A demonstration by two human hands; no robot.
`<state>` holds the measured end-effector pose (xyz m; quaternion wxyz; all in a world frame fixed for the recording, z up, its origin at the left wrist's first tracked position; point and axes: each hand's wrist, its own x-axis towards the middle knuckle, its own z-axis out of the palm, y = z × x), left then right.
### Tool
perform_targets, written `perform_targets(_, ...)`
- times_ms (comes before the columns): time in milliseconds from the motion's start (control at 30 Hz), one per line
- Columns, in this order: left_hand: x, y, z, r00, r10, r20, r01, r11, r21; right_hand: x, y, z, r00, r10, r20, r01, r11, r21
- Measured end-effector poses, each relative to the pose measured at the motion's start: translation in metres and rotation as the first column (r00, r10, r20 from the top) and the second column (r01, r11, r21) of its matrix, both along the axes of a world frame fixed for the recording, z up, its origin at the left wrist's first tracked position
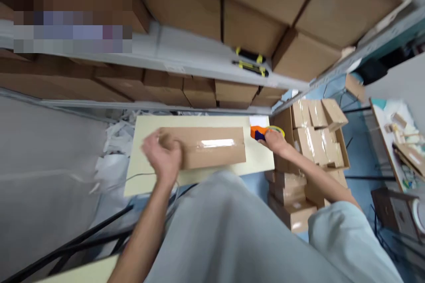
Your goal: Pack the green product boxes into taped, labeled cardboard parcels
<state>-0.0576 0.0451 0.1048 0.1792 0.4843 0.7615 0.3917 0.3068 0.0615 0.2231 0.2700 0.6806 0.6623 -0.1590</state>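
Note:
A long flat cardboard box (212, 154) lies on the pale yellow tabletop (195, 120), with a shiny strip of clear tape along the middle of its upper face. My left hand (162, 152) is at the box's left end, its fingers curled but smeared by motion. Whether it grips the box there I cannot make out. To the right of the box, my right hand (275, 140) is closed around an orange and dark blue tape dispenser (257, 132) carrying a yellow-edged roll. The dispenser is held apart from the box, near the table's right end.
Shelves of cardboard boxes (255, 22) hang over the table's far side, with yellow-black cutters (250, 68) on a ledge. Taped boxes (314, 141) are stacked at the right. White scraps (114, 163) lie at the left, and a black metal frame (83, 243) stands lower left.

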Motion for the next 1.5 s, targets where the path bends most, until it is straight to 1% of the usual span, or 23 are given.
perform_targets(33,0.017,0.003,0.012,0.988,-0.150,0.041,0.147,0.987,0.067,-0.006,0.007,0.009,1.000,-0.006,-0.023,0.007,0.998,0.061)
perform_targets(67,0.035,0.007,0.025,0.954,-0.289,0.076,0.278,0.952,0.129,-0.013,0.016,0.018,0.998,-0.006,-0.056,0.012,0.993,0.115)
perform_targets(100,0.053,0.012,0.038,0.915,-0.395,0.079,0.375,0.907,0.193,-0.020,0.026,0.025,0.995,0.005,-0.099,0.010,0.988,0.157)
perform_targets(167,0.083,0.026,0.063,0.853,-0.520,0.052,0.487,0.827,0.281,-0.037,0.050,0.037,0.983,0.042,-0.181,-0.002,0.977,0.213)
perform_targets(233,0.098,0.044,0.081,0.832,-0.554,0.023,0.513,0.786,0.345,-0.058,0.077,0.047,0.951,0.128,-0.281,-0.058,0.968,0.246)
perform_targets(333,0.095,0.080,0.096,0.860,-0.510,-0.012,0.469,0.782,0.411,-0.097,0.122,0.060,0.859,0.318,-0.401,-0.195,0.928,0.318)
perform_targets(367,0.090,0.094,0.100,0.877,-0.481,-0.019,0.443,0.791,0.422,-0.111,0.138,0.064,0.838,0.371,-0.400,-0.237,0.908,0.347)
perform_targets(433,0.077,0.124,0.106,0.903,-0.429,-0.034,0.404,0.818,0.410,-0.141,0.170,0.072,0.842,0.421,-0.336,-0.284,0.877,0.388)
perform_targets(533,0.059,0.164,0.116,0.911,-0.407,-0.067,0.407,0.862,0.301,-0.178,0.212,0.082,0.884,0.406,-0.231,-0.283,0.858,0.428)
perform_targets(600,0.049,0.177,0.118,0.904,-0.418,-0.091,0.427,0.873,0.236,-0.194,0.236,0.083,0.902,0.381,-0.203,-0.265,0.859,0.437)
perform_targets(667,0.040,0.177,0.113,0.898,-0.427,-0.109,0.441,0.868,0.229,-0.204,0.253,0.079,0.917,0.354,-0.183,-0.252,0.872,0.421)
perform_targets(800,0.026,0.151,0.086,0.911,-0.398,-0.109,0.412,0.870,0.270,-0.211,0.272,0.063,0.937,0.309,-0.161,-0.221,0.884,0.411)
perform_targets(933,0.013,0.114,0.055,0.926,-0.376,-0.045,0.377,0.902,0.210,-0.207,0.274,0.052,0.940,0.302,-0.158,-0.198,0.860,0.470)
perform_targets(1033,-0.008,0.072,0.030,0.940,-0.342,-0.003,0.338,0.925,0.176,-0.181,0.253,0.040,0.929,0.297,-0.220,-0.132,0.822,0.554)
perform_targets(1100,-0.028,0.035,0.011,0.958,-0.287,0.024,0.281,0.949,0.143,-0.149,0.214,0.025,0.868,0.330,-0.371,0.008,0.737,0.675)
perform_targets(1133,-0.039,0.015,0.003,0.969,-0.243,0.041,0.237,0.965,0.108,-0.131,0.186,0.015,0.821,0.348,-0.453,0.078,0.718,0.692)
perform_targets(1167,-0.050,-0.004,-0.004,0.979,-0.194,0.060,0.190,0.980,0.064,-0.115,0.152,0.004,0.772,0.341,-0.536,0.155,0.717,0.680)
perform_targets(1200,-0.059,-0.021,-0.010,0.986,-0.145,0.080,0.145,0.989,0.013,-0.101,0.115,-0.006,0.728,0.306,-0.614,0.234,0.731,0.642)
perform_targets(1267,-0.071,-0.048,-0.020,0.988,-0.079,0.134,0.091,0.992,-0.087,-0.084,0.038,-0.026,0.649,0.176,-0.741,0.382,0.766,0.517)
perform_targets(1333,-0.074,-0.063,-0.028,0.979,-0.062,0.193,0.097,0.980,-0.174,-0.081,-0.027,-0.044,0.605,0.014,-0.796,0.504,0.767,0.397)
perform_targets(1367,-0.072,-0.066,-0.031,0.975,-0.065,0.213,0.111,0.971,-0.210,-0.083,-0.053,-0.053,0.596,-0.058,-0.801,0.550,0.756,0.355)
perform_targets(1433,-0.067,-0.066,-0.036,0.974,-0.074,0.214,0.132,0.953,-0.272,-0.089,-0.086,-0.069,0.586,-0.164,-0.793,0.603,0.742,0.293)
perform_targets(1500,-0.061,-0.060,-0.039,0.978,-0.084,0.190,0.140,0.942,-0.306,-0.095,-0.098,-0.083,0.565,-0.219,-0.795,0.622,0.746,0.237)
